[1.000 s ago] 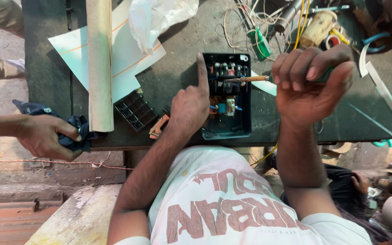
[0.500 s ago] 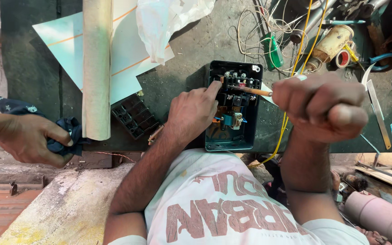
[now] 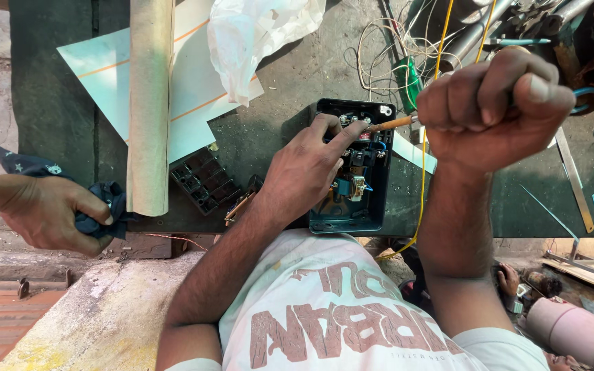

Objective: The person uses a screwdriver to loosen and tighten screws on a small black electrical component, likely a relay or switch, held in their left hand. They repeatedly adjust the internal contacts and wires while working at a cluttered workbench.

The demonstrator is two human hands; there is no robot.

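- The right hand (image 3: 493,103) is a tight fist, its grip fully closed round the handle of a screwdriver (image 3: 392,124); only the orange-brown neck and thin shaft show beyond the knuckles.
- From that grip the tool's long axis runs toward the person's left and slightly down, nearly level across the view, with the tip ending in the top terminals of the open switch box (image 3: 352,168).
- The box lies on the dark surface (image 3: 290,75), to the left of and below the right fist, its long side running away from the person's chest; the blue and metal parts sit in its middle.
- The left hand (image 3: 304,175) rests over the box's left half, palm down, grip loose and holding nothing; its index and middle fingers (image 3: 342,134) stretch up to the same top edge, just beside the screwdriver tip, possibly touching a terminal there, though that is too small to tell.
- The left hand is the nearer one to the box, lying on it; the right reaches it only through the shaft.
- A yellow wire (image 3: 424,165) drops between the box and the right forearm.
- Well off to the left, another person's hand (image 3: 53,213) clutches a dark cloth (image 3: 97,206) beside a cardboard tube (image 3: 149,103).
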